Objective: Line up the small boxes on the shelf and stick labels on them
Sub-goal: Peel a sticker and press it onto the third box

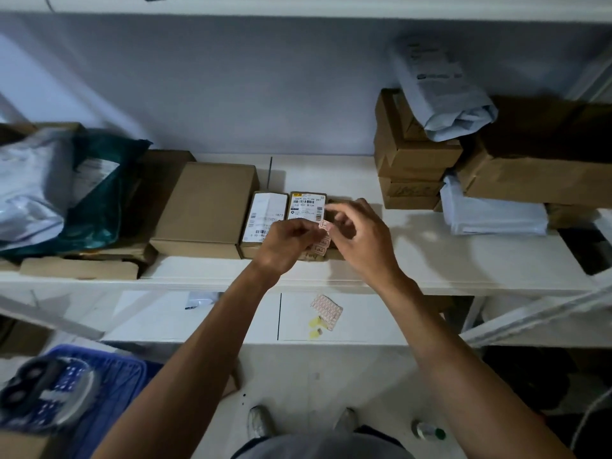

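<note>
Two small brown boxes lie side by side on the white shelf (414, 260). The left small box (265, 213) has a white shipping label, and the right small box (306, 205) has a barcode label. Both hands hover just in front of them. My left hand (286, 245) holds a sheet of pink labels (322, 243). My right hand (362, 238) pinches a single small pink label (323, 224) between thumb and forefinger, above the sheet. A third small box behind my right hand is mostly hidden.
A larger plain carton (205, 207) lies left of the small boxes, with mailer bags (49, 190) beyond it. Stacked cartons (410, 160) and white parcels (493, 213) fill the right. On the lower shelf lie another label sheet (326, 311) and yellow bits (314, 327). A blue crate (109, 376) stands at lower left.
</note>
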A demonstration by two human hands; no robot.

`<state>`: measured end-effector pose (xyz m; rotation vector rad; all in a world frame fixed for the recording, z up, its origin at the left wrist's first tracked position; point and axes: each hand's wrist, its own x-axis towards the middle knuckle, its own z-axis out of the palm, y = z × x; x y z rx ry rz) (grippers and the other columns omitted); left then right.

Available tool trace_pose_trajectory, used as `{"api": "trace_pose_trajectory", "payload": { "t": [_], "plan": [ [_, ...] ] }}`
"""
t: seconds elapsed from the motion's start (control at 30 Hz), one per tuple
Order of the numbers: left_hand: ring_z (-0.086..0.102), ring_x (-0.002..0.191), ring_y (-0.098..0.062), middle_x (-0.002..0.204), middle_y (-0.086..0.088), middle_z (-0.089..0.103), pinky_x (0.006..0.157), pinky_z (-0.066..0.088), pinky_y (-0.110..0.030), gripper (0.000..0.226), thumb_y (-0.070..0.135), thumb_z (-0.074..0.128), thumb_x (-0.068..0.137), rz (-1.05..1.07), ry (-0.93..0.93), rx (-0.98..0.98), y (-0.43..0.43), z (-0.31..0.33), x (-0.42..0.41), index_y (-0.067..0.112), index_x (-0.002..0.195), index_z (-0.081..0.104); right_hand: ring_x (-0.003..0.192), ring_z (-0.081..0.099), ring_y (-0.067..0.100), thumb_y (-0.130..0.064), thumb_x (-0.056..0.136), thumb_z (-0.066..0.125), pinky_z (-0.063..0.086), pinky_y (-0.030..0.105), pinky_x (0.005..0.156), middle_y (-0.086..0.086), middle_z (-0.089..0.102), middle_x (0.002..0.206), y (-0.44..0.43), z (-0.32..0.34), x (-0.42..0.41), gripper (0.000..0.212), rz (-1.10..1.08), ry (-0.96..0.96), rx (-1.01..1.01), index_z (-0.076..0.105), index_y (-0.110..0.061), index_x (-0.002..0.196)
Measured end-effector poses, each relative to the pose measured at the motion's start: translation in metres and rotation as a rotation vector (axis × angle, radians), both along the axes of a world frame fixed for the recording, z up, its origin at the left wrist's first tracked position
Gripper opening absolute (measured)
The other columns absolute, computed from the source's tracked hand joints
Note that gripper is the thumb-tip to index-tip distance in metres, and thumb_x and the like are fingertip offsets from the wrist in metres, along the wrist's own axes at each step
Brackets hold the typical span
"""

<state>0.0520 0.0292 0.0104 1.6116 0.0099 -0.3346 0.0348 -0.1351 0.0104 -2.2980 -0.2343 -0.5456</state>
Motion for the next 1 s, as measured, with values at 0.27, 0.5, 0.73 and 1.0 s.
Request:
{"api": "trace_pose_trajectory", "payload": {
  "t": [0.27, 0.5, 0.73, 1.0],
  "plan": [
    [0.066, 0.073, -0.005, 0.082, 0.000, 0.072, 0.070, 0.051, -0.018, 0.007, 0.008, 0.068, 0.091, -0.027, -0.036, 0.072, 0.016, 0.001, -0.006, 0.011, 0.089, 0.074, 0.088, 0.064, 0.017, -0.019, 0.085, 0.073, 0.052, 0.034, 0.077, 0.000, 0.062, 0.095, 0.014, 0.006, 0.002, 0.006, 0.033, 0.034, -0.041, 0.076, -0.018, 0.091],
    [0.066, 0.080, -0.014, 0.086, -0.003, 0.074, 0.075, 0.051, -0.031, 0.010, 0.012, 0.068, 0.092, 0.004, -0.018, 0.078, 0.028, 0.002, -0.004, 0.007, 0.097, 0.075, 0.082, 0.062, 0.017, -0.019, 0.085, 0.074, 0.050, 0.032, 0.074, 0.000, 0.064, 0.096, 0.018, 0.011, 0.001, 0.005, 0.064, 0.065, -0.052, 0.073, -0.017, 0.088],
    [0.063, 0.067, -0.006, 0.074, 0.006, 0.072, 0.070, 0.048, -0.033, 0.010, 0.013, 0.066, 0.094, -0.033, -0.042, 0.115, 0.035, 0.007, -0.004, 0.009, 0.095, 0.075, 0.077, 0.062, 0.014, -0.012, 0.082, 0.076, 0.051, 0.030, 0.074, -0.005, 0.064, 0.091, 0.024, 0.016, 0.002, 0.008, 0.094, 0.125, 0.015, 0.070, -0.017, 0.084],
    [0.062, 0.081, -0.018, 0.085, -0.006, 0.071, 0.081, 0.047, -0.039, 0.013, 0.020, 0.069, 0.091, -0.055, 0.004, 0.054, 0.041, 0.007, -0.005, 0.009, 0.094, 0.075, 0.080, 0.063, 0.010, -0.012, 0.085, 0.073, 0.051, 0.027, 0.077, -0.008, 0.066, 0.090, 0.025, 0.015, 0.006, 0.005, 0.108, 0.233, 0.074, 0.070, -0.016, 0.085]
  ]
}}
